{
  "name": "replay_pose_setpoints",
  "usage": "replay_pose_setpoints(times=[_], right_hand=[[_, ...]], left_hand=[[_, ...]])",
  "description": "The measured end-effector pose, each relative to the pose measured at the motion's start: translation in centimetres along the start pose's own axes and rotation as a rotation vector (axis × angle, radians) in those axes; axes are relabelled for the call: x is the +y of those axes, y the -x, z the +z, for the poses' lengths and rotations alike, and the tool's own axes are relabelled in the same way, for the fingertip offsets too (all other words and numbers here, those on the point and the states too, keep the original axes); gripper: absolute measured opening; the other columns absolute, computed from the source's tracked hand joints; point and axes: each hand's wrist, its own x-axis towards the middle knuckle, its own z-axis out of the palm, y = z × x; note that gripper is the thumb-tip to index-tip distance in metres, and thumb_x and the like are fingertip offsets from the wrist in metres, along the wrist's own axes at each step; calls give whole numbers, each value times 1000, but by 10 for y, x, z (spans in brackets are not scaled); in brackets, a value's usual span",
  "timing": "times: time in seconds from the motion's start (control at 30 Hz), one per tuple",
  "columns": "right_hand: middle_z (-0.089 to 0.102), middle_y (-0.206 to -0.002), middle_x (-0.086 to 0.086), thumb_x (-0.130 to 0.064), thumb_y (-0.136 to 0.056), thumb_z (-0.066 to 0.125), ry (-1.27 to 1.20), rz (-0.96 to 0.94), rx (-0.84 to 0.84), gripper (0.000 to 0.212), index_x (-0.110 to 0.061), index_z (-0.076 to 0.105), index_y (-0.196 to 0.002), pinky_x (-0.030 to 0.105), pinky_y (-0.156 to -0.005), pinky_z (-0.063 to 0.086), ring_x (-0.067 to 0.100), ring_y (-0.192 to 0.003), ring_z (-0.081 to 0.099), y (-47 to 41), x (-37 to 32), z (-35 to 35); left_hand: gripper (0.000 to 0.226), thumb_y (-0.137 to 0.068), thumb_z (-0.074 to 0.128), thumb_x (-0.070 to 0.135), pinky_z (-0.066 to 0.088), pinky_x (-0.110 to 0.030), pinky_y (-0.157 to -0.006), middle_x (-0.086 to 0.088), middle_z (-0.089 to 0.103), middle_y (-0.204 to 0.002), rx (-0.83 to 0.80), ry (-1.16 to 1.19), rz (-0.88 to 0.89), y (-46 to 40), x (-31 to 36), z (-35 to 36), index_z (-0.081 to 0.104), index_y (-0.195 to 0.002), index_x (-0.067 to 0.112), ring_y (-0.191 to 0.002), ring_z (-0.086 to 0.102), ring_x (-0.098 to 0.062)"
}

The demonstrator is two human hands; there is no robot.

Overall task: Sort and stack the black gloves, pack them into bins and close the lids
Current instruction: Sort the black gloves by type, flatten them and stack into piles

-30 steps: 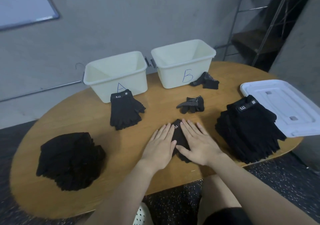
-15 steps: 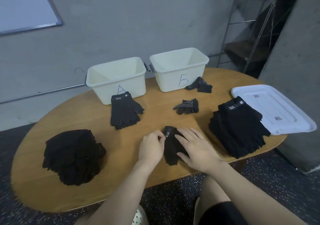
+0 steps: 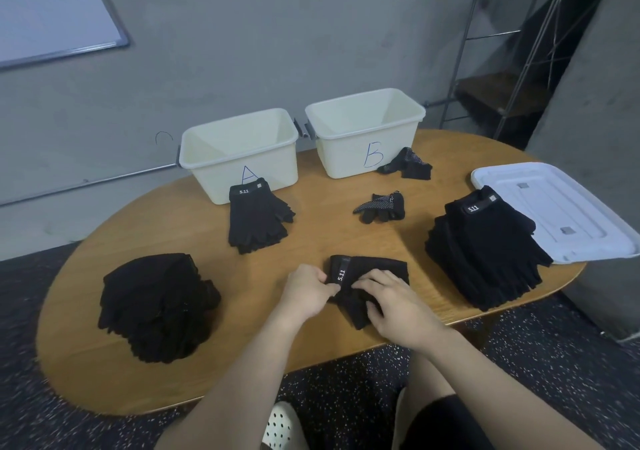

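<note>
Pinching the near-left edge of a black knit glove (image 3: 367,276) at the table's near middle, the left hand (image 3: 304,293) curls its thumb and fingers onto the fabric beside a small grey "5.11" tab. The right hand (image 3: 394,307) lies over the glove's near half, fingers bent and gripping the soft cloth. The glove lies flat on the oval wooden table (image 3: 311,241), its surface a smooth honey-brown grain.

Far across the table stand two cream plastic bins, rectangular with rolled rims and both open: bin A (image 3: 242,155) on the left and bin B (image 3: 363,131) on the right, each lettered in blue marker. Just in front of bin A lies a small stack of fingerless gloves (image 3: 256,221) — fuzzy, matte, cuffs pointing far. Near bin B's right corner sits a crumpled dotted glove (image 3: 407,165), and a second dotted-palm glove (image 3: 381,207) lies nearer, apart from it.

On the right a tall stack of fingerless gloves (image 3: 485,255) rises, its far edge touching a white plastic lid (image 3: 561,207), flat and rounded at the corners, which overhangs the table's right edge. On the near left rests a loose heaped pile of black gloves (image 3: 156,304) — lumpy, with ragged edges.
</note>
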Motion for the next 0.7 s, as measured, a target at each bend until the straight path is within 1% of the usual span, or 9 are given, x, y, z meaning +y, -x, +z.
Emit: replay_pose_setpoints(times=[0.1,0.2,0.27,0.33,0.4,0.47,0.57,0.63,0.7], right_hand=[[53,-140,-3,-23,-97,53,-19,71,-46,57,-17,42,-153,34,-117,35,17,-133,47,1,-14,-8],[49,-150,2,-48,-97,52,45,125,-78,74,-16,28,-159,33,-122,26,22,-139,45,4,-31,-11],[49,-149,2,-64,-92,54,99,162,-50,90,-16,20,-160,36,-120,31,23,-136,49,3,-40,-9],[54,-143,3,-67,-88,59,86,212,26,100,-17,13,-161,38,-111,42,24,-127,57,1,-49,-3],[59,-132,3,-59,-89,66,29,246,141,97,-18,15,-160,36,-99,49,24,-113,64,-2,-56,1],[63,-126,3,-46,-89,72,-8,254,237,88,-18,23,-157,36,-88,51,25,-103,68,-2,-61,2],[65,-125,6,-30,-85,78,32,202,323,79,-15,36,-151,38,-82,55,28,-97,70,0,-66,4],[71,-115,6,-21,-79,82,90,134,409,72,-12,48,-142,37,-71,57,28,-84,72,1,-68,2],[74,-105,4,-11,-75,84,132,77,486,66,-10,57,-135,32,-61,54,26,-72,71,0,-72,0]], left_hand=[[17,-95,73,34,48,-25,-70,2,71,-94,-12,-25,22,8,0,-1,70,-93,17,-81,63,-14],[13,-96,72,32,51,-29,-76,5,71,-92,-42,14,61,16,3,-6,66,-88,22,-85,65,-13],[11,-95,72,29,56,-34,-84,2,75,-94,-77,154,71,21,5,-11,69,-95,19,-87,70,-16],[13,-95,71,25,55,-28,-74,1,76,-92,-97,288,67,28,7,-16,67,-101,15,-80,71,-12],[15,-95,71,22,49,-20,-63,2,75,-89,-100,370,67,36,9,-17,65,-105,11,-72,68,-6],[13,-96,70,18,47,-15,-58,3,74,-84,-94,435,77,45,12,-18,64,-102,9,-66,65,-3],[11,-96,70,20,47,-18,-62,6,74,-79,-59,487,100,53,13,-25,62,-96,12,-69,65,-6],[13,-95,71,21,48,-21,-65,9,73,-75,-35,529,102,58,15,-31,62,-94,13,-70,64,-7],[14,-95,72,22,49,-20,-64,9,72,-74,-19,562,113,63,19,-35,62,-92,13,-67,64,-5]])
